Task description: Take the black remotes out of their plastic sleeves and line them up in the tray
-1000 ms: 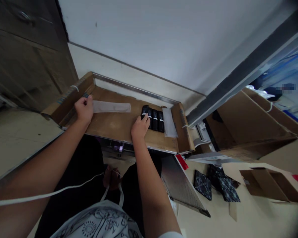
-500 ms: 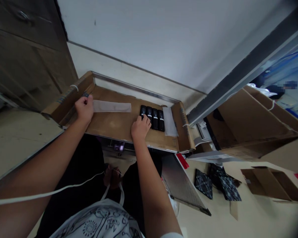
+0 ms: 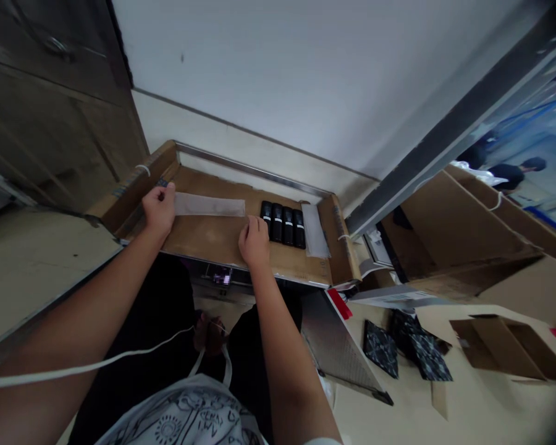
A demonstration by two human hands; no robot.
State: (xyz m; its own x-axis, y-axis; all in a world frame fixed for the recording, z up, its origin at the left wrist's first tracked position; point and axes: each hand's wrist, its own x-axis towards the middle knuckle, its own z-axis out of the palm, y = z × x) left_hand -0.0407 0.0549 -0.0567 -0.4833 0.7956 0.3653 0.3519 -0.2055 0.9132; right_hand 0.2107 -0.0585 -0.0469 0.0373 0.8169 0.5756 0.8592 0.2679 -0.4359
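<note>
My left hand (image 3: 159, 207) pinches the left end of a long pale translucent sleeve (image 3: 209, 205) that lies flat on a cardboard-lined tray (image 3: 204, 233). My right hand (image 3: 254, 240) rests at the sleeve's right end, its fingers curled down against the cardboard just left of a row of several black rectangular devices (image 3: 283, 224) with white labels. The devices lie side by side, and a second pale sleeve (image 3: 315, 230) lies right of them.
The tray has raised cardboard sides (image 3: 339, 238) and a metal rail (image 3: 254, 170) at the back, against a white wall. A dark wooden cabinet (image 3: 50, 105) stands left. On the floor to the right are open cardboard boxes (image 3: 500, 346), patterned black pouches (image 3: 405, 352) and a metal panel (image 3: 338, 346).
My right hand has left the black devices and slid left to the sleeve's right end. The leftmost device now lies in line with the others. My left hand has stayed put.
</note>
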